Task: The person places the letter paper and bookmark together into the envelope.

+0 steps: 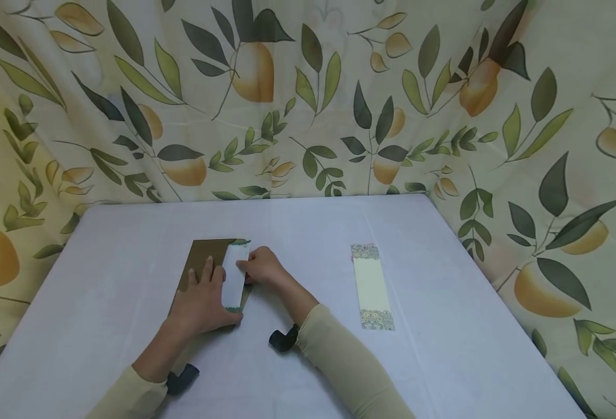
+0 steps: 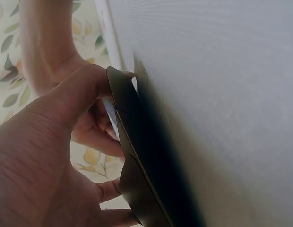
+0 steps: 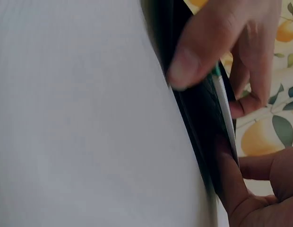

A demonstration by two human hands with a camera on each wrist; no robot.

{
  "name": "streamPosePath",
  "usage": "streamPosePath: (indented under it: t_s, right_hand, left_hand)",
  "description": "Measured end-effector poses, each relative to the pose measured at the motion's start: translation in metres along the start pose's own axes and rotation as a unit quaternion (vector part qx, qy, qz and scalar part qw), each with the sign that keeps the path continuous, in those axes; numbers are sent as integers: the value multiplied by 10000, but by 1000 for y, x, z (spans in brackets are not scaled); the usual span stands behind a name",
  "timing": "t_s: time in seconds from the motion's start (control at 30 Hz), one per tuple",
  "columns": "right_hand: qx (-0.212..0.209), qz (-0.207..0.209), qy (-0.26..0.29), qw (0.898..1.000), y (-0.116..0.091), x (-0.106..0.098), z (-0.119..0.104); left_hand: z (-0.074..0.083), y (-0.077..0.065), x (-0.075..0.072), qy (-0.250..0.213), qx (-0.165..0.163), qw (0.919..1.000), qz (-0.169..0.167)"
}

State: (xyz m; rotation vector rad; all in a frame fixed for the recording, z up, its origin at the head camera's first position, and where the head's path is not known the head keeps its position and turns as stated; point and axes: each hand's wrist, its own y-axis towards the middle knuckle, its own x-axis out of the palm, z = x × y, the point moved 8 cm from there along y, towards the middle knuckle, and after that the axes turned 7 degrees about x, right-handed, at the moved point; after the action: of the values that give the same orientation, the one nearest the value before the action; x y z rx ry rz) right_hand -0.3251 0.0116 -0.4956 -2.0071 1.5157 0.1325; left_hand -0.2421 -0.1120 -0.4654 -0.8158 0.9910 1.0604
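A brown envelope (image 1: 199,265) lies on the white table (image 1: 444,361), left of centre. A white card with green patterned ends (image 1: 234,279) lies along its right side. My left hand (image 1: 205,297) rests flat on the envelope with straight fingers, the thumb by the card's near end. Coming from the right, my right hand (image 1: 259,269) pinches the card's long edge near its far end. Seen edge-on at the left wrist, the envelope (image 2: 137,156) lies under my left hand (image 2: 52,142). At the right wrist, my right hand (image 3: 208,47) holds the card's thin edge (image 3: 224,106) against the dark envelope (image 3: 196,109).
A second card with patterned ends (image 1: 372,288) lies on the table's right half. A leaf and fruit printed curtain (image 1: 308,87) closes in the back and both sides. Black wrist mounts (image 1: 284,339) sit on both forearms.
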Motion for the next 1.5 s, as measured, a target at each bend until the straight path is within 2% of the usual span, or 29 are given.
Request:
streamPosePath:
  t_s: [0.1, 0.37, 0.57, 0.77, 0.93, 1.07, 1.5]
  right_hand:
    - [-16, -53, 231, 9997, 0, 6, -1]
    - [-41, -205, 327, 9992, 0, 20, -3]
    - [-12, -259, 227, 9994, -2, 20, -5]
    - [-19, -489, 50, 9988, -10, 17, -8]
    - [78, -537, 305, 9981, -14, 12, -9]
    - [139, -424, 512, 9977, -15, 8, -8]
    - [128, -436, 705, 9965, -14, 8, -11]
  left_hand:
    - [1, 0, -1, -36, 5, 10000, -4]
    - [1, -2, 0, -107, -22, 9999, -46]
    - [1, -1, 1, -86, -7, 9999, -51]
    - [0, -2, 2, -107, -44, 9999, -47]
    - [0, 0, 1, -124, -60, 9999, -37]
    - [-1, 1, 0, -107, -77, 9999, -71]
    - [-1, 2, 1, -96, -131, 9998, -101]
